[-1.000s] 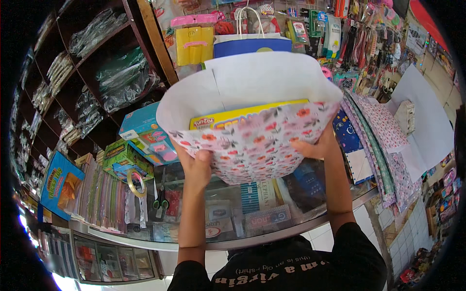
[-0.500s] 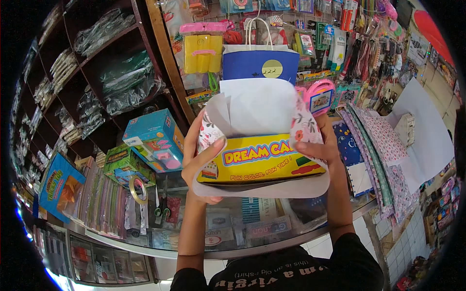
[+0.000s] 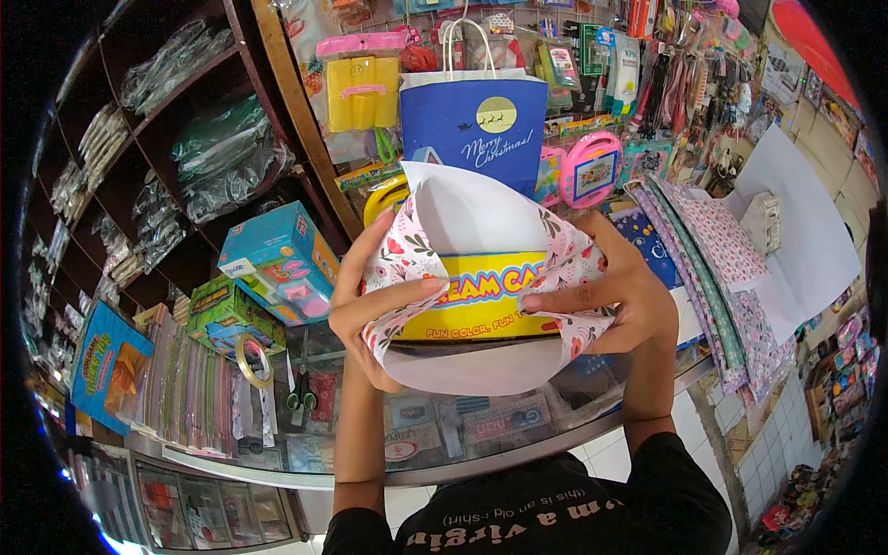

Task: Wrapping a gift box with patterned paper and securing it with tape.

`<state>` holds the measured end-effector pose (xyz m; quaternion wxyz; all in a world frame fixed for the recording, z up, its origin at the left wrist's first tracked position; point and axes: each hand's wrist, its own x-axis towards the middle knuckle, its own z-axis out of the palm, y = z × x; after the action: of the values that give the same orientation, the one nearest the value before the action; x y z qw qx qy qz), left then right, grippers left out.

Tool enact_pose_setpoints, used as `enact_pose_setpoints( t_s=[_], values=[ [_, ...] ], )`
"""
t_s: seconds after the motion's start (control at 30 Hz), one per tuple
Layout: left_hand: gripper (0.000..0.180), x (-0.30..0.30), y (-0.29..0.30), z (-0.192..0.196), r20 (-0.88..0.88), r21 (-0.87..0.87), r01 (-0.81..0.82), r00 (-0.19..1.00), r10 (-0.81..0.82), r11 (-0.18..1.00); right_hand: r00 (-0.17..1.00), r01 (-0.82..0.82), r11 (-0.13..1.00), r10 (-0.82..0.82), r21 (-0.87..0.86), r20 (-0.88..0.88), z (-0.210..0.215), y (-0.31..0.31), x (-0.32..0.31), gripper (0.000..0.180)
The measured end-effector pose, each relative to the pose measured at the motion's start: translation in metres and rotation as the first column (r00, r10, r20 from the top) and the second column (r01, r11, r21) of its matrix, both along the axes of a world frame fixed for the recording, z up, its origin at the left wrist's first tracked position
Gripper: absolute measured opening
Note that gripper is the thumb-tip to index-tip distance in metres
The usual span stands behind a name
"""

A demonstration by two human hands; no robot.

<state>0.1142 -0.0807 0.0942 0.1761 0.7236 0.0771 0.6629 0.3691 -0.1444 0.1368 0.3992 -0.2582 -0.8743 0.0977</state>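
Observation:
A yellow toy box (image 3: 481,326) with bright lettering is held up above the glass counter, its end facing me. White-backed floral wrapping paper (image 3: 403,248) goes around it and stands out past that end, folded inward at both sides. My left hand (image 3: 356,310) grips the left side, thumb pressing a fold against the box. On the right side my right hand (image 3: 634,282) does the same, its thumb over the inner edge. Loose flaps of paper jut out above and below the box end. The rest of the box is hidden by the paper and my hands.
Behind stands a blue paper gift bag (image 3: 474,125). To the left are a blue box (image 3: 277,259), a green box (image 3: 236,316), a tape roll (image 3: 253,361) and green-handled scissors (image 3: 302,393) on the glass counter (image 3: 407,472). Patterned paper sheets (image 3: 689,268) hang at the right.
Both thumbs have moved inward, pushing the paper's sides over the box end and covering parts of its lettering. The view has shifted slightly, showing more of the blue bag.

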Motion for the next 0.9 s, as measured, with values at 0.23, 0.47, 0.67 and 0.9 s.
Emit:
enact_pose_setpoints(
  t_s=[0.23,0.47,0.67,0.9],
  values=[
    [0.032,-0.002,0.019,-0.015,0.125,0.056,0.095,0.987,-0.102,0.994,0.998,0.047,0.999,-0.048,0.011,0.043,-0.001,0.002,0.0,0.047],
    [0.044,-0.014,0.024,-0.006,0.06,-0.096,0.418,0.908,-0.414,0.903,0.989,0.135,0.987,-0.139,0.092,0.04,-0.002,0.006,0.001,0.054],
    [0.047,-0.031,0.026,-0.01,-0.1,-0.196,0.262,0.953,-0.285,0.945,0.988,0.154,0.986,-0.156,0.07,0.02,-0.006,0.009,0.002,0.056],
    [0.034,-0.03,0.021,-0.011,-0.042,-0.26,0.232,0.967,-0.251,0.937,0.985,0.168,0.985,-0.17,0.046,0.039,-0.004,0.006,0.001,0.054]
  ],
)
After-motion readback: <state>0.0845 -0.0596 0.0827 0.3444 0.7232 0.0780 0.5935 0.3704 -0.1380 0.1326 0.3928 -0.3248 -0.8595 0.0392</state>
